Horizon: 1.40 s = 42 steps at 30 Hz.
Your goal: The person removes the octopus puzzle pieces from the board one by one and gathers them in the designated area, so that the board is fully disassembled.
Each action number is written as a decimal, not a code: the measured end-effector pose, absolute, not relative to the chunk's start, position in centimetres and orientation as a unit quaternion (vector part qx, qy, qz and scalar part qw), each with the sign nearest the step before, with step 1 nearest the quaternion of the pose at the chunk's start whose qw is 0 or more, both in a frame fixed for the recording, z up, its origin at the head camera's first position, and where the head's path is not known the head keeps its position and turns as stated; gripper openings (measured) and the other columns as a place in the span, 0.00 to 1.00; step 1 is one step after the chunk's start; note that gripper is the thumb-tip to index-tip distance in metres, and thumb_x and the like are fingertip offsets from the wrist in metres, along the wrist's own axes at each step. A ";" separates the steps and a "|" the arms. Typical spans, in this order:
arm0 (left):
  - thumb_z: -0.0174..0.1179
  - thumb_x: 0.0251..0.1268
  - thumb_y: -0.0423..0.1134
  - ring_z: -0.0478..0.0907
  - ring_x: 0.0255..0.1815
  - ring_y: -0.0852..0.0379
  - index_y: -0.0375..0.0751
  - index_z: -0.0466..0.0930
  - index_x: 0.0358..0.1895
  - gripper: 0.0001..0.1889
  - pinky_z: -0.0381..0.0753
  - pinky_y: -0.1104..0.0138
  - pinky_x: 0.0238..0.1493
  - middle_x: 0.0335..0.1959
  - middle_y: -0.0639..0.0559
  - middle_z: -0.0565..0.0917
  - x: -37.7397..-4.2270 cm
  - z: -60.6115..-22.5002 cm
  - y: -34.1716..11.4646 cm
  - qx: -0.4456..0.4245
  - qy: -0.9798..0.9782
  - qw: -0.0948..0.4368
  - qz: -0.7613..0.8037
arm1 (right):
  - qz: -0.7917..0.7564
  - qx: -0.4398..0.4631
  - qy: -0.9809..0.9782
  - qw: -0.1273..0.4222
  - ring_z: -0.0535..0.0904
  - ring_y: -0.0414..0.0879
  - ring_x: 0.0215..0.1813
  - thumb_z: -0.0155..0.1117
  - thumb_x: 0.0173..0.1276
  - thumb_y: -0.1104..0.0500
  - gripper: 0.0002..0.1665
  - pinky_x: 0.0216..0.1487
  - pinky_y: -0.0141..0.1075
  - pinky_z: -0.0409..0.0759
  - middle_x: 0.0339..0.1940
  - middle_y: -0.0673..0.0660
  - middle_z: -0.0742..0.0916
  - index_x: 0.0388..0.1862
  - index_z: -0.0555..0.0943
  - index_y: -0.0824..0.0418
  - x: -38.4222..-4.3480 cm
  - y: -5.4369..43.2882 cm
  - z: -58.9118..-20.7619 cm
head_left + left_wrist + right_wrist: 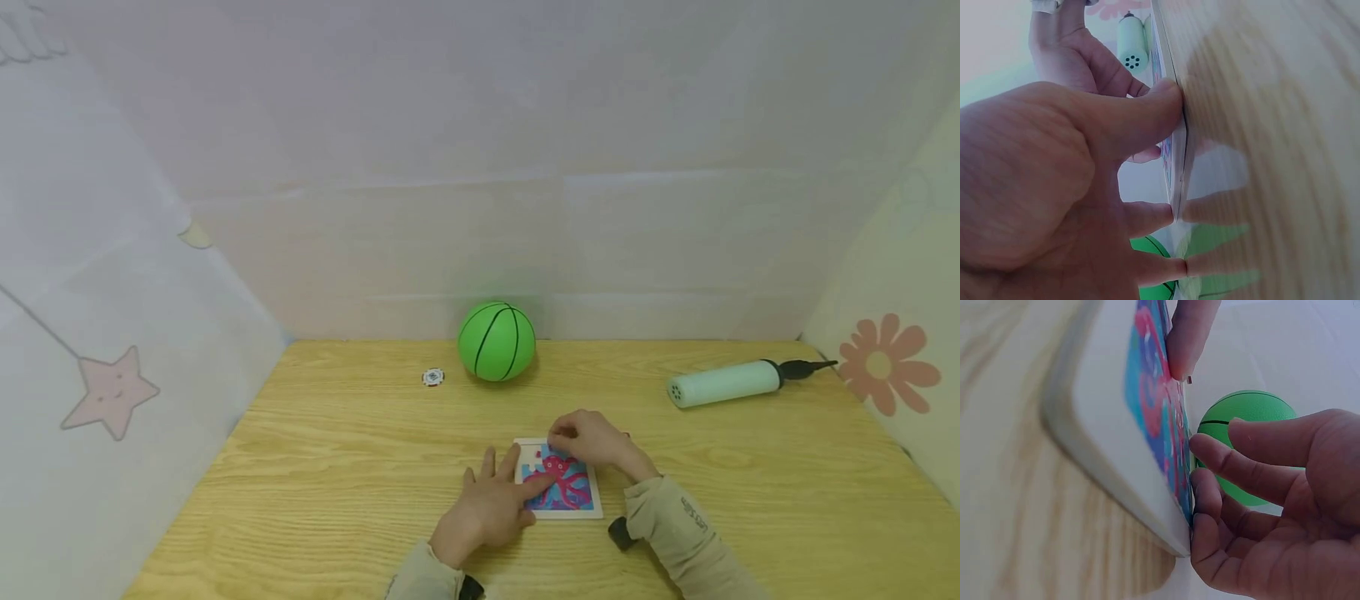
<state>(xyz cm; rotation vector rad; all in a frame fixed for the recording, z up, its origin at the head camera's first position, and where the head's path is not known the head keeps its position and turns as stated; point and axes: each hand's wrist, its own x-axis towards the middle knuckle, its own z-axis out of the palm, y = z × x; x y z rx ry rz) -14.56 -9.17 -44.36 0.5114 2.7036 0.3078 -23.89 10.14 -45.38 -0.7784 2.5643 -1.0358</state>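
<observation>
On the octopus puzzle [573, 496] rest a splayed left hand [489, 505] and a loosely bent right hand [592, 437].

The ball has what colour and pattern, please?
The ball is green with black lines, seen best in the head view.

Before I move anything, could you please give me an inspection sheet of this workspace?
Surface: wood-grain table.
Job's things: octopus puzzle; a pale patch at its upper left looks unfilled.
Clutter: green ball and chip beyond the puzzle; pump lying at the right.
Hands: left hand spread, touching the puzzle; right hand bent over its far side, whether holding a piece is unclear.
Cables: nothing seen.
Surroundings: pale walls, with a star and a flower pictured.
</observation>
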 end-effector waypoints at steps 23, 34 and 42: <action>0.58 0.66 0.50 0.47 0.73 0.29 0.78 0.62 0.69 0.30 0.57 0.33 0.60 0.76 0.42 0.51 -14.5 -44.4 -9.3 0.184 0.959 0.182 0.119 | -0.380 -0.273 0.876 0.119 0.75 0.40 0.32 0.64 0.63 0.65 0.01 0.34 0.34 0.75 0.28 0.48 0.82 0.34 0.83 0.62 -23.8 10.2 -45.4; 0.58 0.66 0.51 0.48 0.72 0.29 0.77 0.62 0.69 0.29 0.59 0.34 0.60 0.76 0.42 0.52 -14.4 -44.4 -9.3 0.185 0.960 0.173 0.115 | -0.429 -0.241 0.858 0.147 0.78 0.42 0.31 0.67 0.63 0.63 0.03 0.34 0.37 0.78 0.28 0.51 0.84 0.33 0.83 0.62 -23.5 10.3 -45.1; 0.58 0.66 0.51 0.47 0.72 0.29 0.77 0.62 0.69 0.29 0.58 0.33 0.60 0.76 0.42 0.52 -14.4 -44.4 -9.3 0.183 0.960 0.174 0.118 | -0.527 -0.195 0.802 0.201 0.81 0.48 0.34 0.63 0.66 0.65 0.07 0.36 0.42 0.84 0.32 0.57 0.83 0.39 0.82 0.69 -23.6 11.0 -44.8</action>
